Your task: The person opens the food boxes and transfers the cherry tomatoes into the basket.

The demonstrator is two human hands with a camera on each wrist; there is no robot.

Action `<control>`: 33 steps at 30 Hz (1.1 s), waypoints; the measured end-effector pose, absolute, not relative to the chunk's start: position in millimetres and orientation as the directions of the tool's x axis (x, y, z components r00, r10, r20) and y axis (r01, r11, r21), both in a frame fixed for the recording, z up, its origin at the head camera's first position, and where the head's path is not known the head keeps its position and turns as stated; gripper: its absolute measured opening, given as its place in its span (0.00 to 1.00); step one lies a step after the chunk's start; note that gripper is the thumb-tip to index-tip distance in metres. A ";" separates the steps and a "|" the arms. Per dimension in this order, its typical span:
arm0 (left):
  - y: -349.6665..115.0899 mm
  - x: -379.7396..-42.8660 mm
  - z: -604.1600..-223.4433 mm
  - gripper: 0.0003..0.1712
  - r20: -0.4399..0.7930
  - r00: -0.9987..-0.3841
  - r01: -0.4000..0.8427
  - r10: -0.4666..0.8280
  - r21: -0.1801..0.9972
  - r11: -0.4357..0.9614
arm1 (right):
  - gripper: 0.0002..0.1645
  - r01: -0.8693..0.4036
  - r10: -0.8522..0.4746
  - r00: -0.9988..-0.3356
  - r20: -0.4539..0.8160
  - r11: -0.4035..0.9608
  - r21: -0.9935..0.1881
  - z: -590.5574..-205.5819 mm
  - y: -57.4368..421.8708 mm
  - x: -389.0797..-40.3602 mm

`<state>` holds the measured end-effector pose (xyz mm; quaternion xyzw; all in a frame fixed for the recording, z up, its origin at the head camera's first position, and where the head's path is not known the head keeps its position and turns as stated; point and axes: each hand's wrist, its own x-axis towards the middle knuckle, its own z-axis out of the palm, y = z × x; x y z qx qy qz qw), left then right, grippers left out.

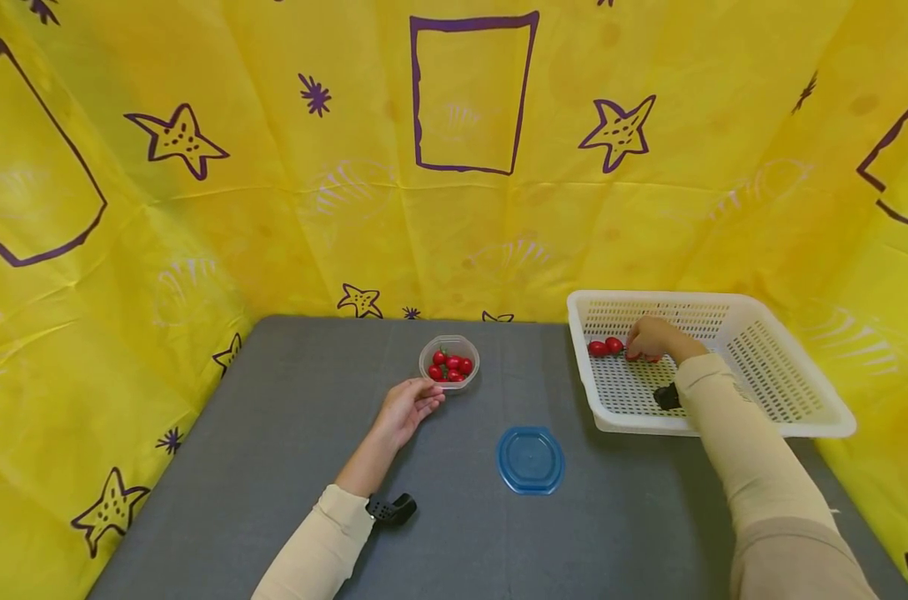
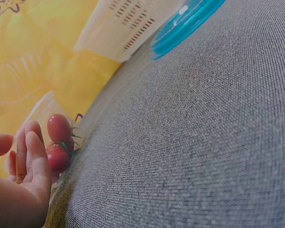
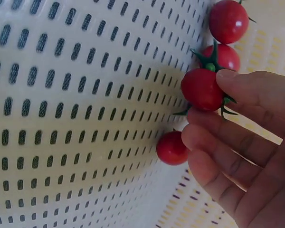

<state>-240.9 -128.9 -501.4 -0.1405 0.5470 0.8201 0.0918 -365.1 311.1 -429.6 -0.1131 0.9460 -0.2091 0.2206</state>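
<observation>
My right hand (image 1: pixel 650 338) reaches into a white perforated basket (image 1: pixel 775 302). Between thumb and index finger it pinches a red cherry tomato (image 3: pixel 202 90) with a green calyx, as the right wrist view shows. Around it in the basket lie more cherry tomatoes (image 3: pixel 229 21), and one (image 3: pixel 172 148) sits just by the fingertips. A small clear tub (image 1: pixel 426 367) holding several cherry tomatoes (image 1: pixel 454 363) stands on the cloth. My left hand (image 1: pixel 407 408) is at the tub's near side, fingers fairly straight against its wall, not curled round it.
A blue lid (image 1: pixel 531 461) lies flat on the grey cloth-covered table (image 1: pixel 273 467), between the tub and the basket. Yellow patterned fabric (image 1: pixel 469 233) hangs behind the table and along both sides.
</observation>
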 end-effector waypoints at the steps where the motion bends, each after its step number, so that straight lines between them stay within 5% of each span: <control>1: -129.1 -240.5 -501.5 0.04 -0.330 -0.944 -0.303 -0.005 0.873 -0.382 | 0.07 -0.113 -0.302 -0.876 -0.375 0.886 -0.449 -430.3 310.3 -365.2; 15: -129.9 -241.8 -501.3 0.06 -0.347 -0.938 -0.320 -0.003 0.867 -0.381 | 0.07 -0.046 -0.269 -0.872 -0.409 0.877 -0.478 -430.3 314.5 -361.7; 33: -127.6 -243.4 -503.6 0.04 -0.338 -0.941 -0.304 -0.020 0.868 -0.393 | 0.17 -0.134 -0.275 -0.897 -0.345 0.915 -0.382 -411.5 322.9 -357.8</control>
